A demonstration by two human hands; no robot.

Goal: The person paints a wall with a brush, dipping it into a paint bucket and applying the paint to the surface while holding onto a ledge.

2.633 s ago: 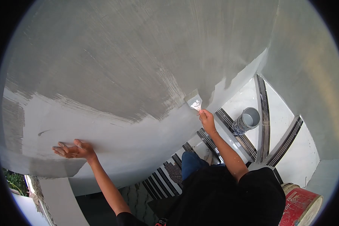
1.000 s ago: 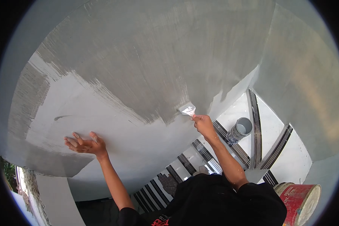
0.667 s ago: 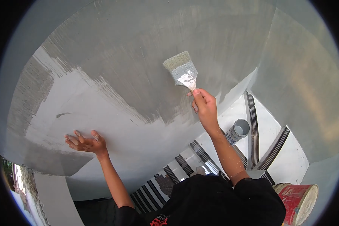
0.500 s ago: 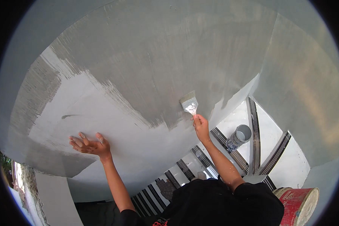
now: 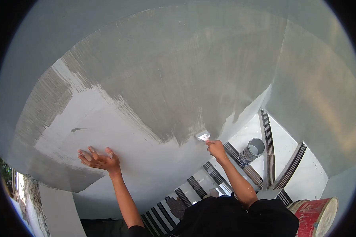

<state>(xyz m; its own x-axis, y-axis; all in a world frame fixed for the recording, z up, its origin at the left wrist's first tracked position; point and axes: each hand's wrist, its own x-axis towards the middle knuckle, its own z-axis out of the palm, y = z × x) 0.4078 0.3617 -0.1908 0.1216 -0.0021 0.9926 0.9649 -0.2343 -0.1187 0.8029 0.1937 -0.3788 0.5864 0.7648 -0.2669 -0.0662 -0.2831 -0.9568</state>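
My right hand is closed round the handle of a flat paintbrush, whose bristles meet the wall at the lower edge of the darker grey coat. On the left, my left hand has its fingers spread against or just off the pale uncoated part of the wall; it holds nothing. Grey smears mark its fingertips. Darker grey coating covers the wall above and between the pale areas.
A small pail of grey liquid stands on white steps with dark stripes, right of my right arm. A red bucket is at the lower right. Striped stairs continue downward below my arms. A rough post rises at lower left.
My right hand and the brush have moved down the wall, and the brush now lies at a flatter angle. The view has shifted slightly; my left hand stays spread near the same wall patch.
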